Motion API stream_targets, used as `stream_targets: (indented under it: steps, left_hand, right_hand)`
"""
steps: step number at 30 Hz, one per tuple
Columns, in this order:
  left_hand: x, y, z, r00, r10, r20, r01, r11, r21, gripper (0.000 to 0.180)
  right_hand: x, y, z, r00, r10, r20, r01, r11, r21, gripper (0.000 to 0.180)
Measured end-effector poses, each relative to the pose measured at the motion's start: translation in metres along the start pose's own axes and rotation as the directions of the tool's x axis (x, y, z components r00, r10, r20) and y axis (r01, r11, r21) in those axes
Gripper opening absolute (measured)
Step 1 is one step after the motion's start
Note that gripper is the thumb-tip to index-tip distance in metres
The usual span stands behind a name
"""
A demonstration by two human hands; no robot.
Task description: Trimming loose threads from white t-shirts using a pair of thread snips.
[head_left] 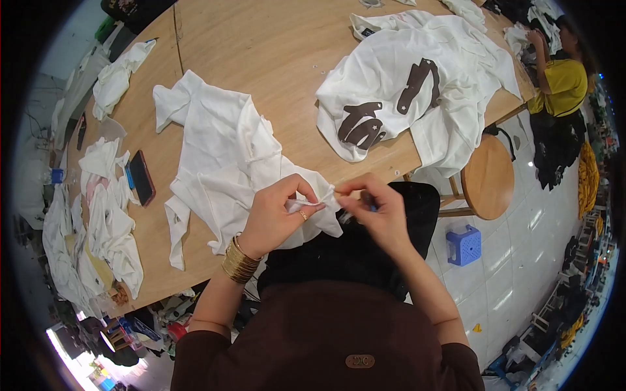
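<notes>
A white garment (218,140) lies spread over the table's near edge, and one end of it is lifted between my hands. My left hand (280,212) pinches the cloth between thumb and fingers; a ring and a stack of gold bangles are on this arm. Close by on the right, my right hand (373,208) is closed at the edge of the same cloth, its fingertips pressed together there. Something small, dark and blue (373,207) shows inside the right hand, mostly hidden by the fingers, so its kind is unclear.
A pile of white garments with dark printed patches (456,72) lies at the right of the wooden table (261,39). A phone (141,177) and more white cloth (111,221) lie left. A round wooden stool (488,176), a blue plastic stool (463,246) and a person in yellow (564,85) are at right.
</notes>
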State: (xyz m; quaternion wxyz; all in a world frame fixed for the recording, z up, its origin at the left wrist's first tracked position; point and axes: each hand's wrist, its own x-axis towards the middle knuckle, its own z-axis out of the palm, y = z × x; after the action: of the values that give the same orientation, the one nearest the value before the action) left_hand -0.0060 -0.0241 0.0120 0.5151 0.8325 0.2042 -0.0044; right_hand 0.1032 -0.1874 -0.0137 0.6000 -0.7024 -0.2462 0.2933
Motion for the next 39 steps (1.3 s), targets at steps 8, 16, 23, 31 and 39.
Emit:
stream_targets:
  steps: [8,16,23,31,39]
  left_hand:
    - [-0.001,-0.001,0.003,0.991,0.09,-0.095,-0.093,0.995,-0.025,0.015]
    - [-0.006,-0.006,-0.003,0.991,-0.026,0.128,0.058,0.966,-0.253,0.016]
    - [-0.006,0.0,0.002,0.983,0.183,0.013,-0.181,0.981,-0.072,0.016]
    - [-0.01,-0.004,0.011,0.964,0.213,-0.157,-0.203,0.976,0.078,0.014]
    - [-0.007,-0.003,0.011,0.952,0.276,-0.136,-0.262,0.959,0.108,0.013]
  right_hand:
    - [0.001,0.005,0.011,0.999,-0.041,0.011,0.042,0.998,-0.047,0.011]
    - [0.001,0.006,-0.017,0.952,0.296,-0.076,-0.193,0.776,0.6,0.009]
    - [0.0,-0.012,-0.014,0.981,0.19,0.029,-0.192,0.963,0.19,0.019]
    - [-0.007,0.006,0.007,0.999,-0.011,0.05,0.011,1.0,0.002,0.015]
    - [-0.004,-0.011,0.013,0.997,-0.049,0.065,0.046,0.998,0.036,0.014]
